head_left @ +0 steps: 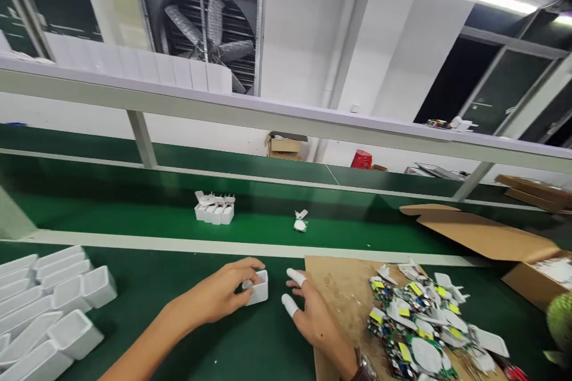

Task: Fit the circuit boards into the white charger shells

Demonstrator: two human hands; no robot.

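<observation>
My left hand [227,292] has its thumb and fingers closed on the walls of a small white plastic box [261,289], whose open top faces up and toward me on the green table. To the right of the box, my right hand [310,312] is apart from it, thumb and forefinger spread, with nothing between them. White covers sit on two of its fingertips. Under and beside that hand lies a brown cardboard sheet [337,286]. On its right part is a heap of circuit boards [415,315] with yellow labels and white plastic parts.
Many white boxes [67,292] lie grouped at the left. On the green conveyor belt [259,229] stand filled white boxes [215,209] and a single circuit board [301,224]. An open cardboard carton [527,280] stands at the right. A metal rail [286,113] crosses above the belt.
</observation>
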